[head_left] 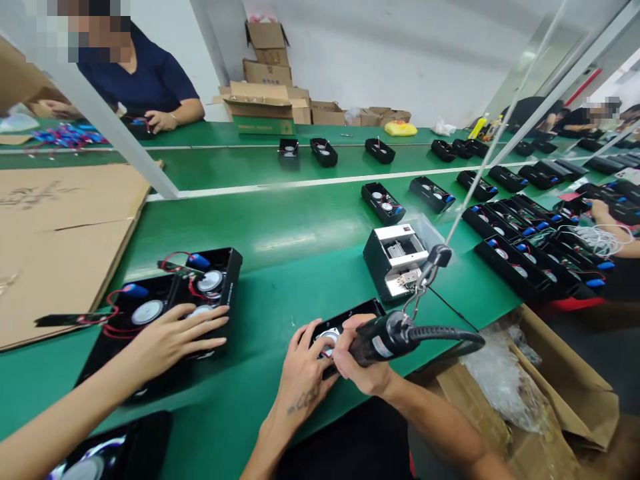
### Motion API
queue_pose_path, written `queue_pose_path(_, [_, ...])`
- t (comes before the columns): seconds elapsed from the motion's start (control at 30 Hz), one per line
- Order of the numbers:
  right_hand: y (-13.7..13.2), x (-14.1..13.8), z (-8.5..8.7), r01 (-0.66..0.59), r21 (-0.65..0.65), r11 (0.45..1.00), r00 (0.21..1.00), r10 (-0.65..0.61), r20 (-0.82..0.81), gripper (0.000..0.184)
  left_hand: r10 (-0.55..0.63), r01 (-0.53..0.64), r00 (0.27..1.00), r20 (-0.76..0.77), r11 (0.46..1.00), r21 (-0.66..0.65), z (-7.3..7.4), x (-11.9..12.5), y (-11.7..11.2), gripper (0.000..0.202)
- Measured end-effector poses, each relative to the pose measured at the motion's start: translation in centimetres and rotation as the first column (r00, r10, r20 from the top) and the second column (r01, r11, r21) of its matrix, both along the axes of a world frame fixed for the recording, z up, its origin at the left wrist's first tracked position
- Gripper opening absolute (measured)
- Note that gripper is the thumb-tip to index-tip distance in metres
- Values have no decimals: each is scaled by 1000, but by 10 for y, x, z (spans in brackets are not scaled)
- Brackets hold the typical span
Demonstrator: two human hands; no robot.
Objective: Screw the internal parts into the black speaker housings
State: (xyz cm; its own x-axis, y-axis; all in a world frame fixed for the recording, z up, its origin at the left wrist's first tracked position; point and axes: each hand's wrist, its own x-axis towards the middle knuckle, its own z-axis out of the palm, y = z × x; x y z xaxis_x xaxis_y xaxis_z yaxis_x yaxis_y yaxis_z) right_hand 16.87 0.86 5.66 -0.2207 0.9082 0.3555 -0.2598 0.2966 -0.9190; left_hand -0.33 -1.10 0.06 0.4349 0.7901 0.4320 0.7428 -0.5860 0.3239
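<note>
The green conveyor belt (280,247) runs across in front of me. A cardboard sheet (60,253) lies along its left side, and an open carton (565,393) holding a plastic bag (505,380) sits against its near edge on my right. Rows of black housings (520,260) fill the belt ahead to the right. A co-worker's hand (175,337) is spread over another wired housing (173,307) to my left, apart from mine.

My black speaker housing (345,320) lies on the belt near its edge, right between my hands. My left hand (303,380) grips it, fingers curled over its rim and partly covering the white speaker cone (327,340). My right hand (365,353) is closed tight around a black electric screwdriver (385,337), and my fingers hide its tip. Its cable (445,331) runs off right. A metal hook (417,293) hangs just behind it.

Open belt lies ahead, up to a boxy white-and-black jig (395,257). The housing next door is near on the left.
</note>
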Motion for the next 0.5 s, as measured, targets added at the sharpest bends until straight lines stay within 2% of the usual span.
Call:
queue_pose_path(0.1, [2, -1, 4, 1, 46, 999, 1000, -1, 10, 34, 16, -16, 1000, -7, 1000, 24, 0, 1, -1, 25])
queue_pose_path(0.23, [3, 2, 5, 13, 189, 982, 961, -65, 269, 20, 30, -32, 999, 31, 998, 58, -6, 4, -2, 35])
queue_pose_path(0.3, [2, 2, 4, 4, 254, 967, 934, -94, 344, 18, 43, -47, 997, 71, 997, 57, -12, 4, -2, 39])
queue_pose_path(0.4, [-2, 0, 6, 7, 300, 954, 936, -111, 333, 16, 60, -62, 995, 80, 998, 19, -22, 4, -4, 41])
queue_pose_path(0.5, [-8, 1, 11, 63, 375, 925, 932, -189, 308, 24, 60, -57, 996, 62, 997, -45, -30, 6, -9, 35])
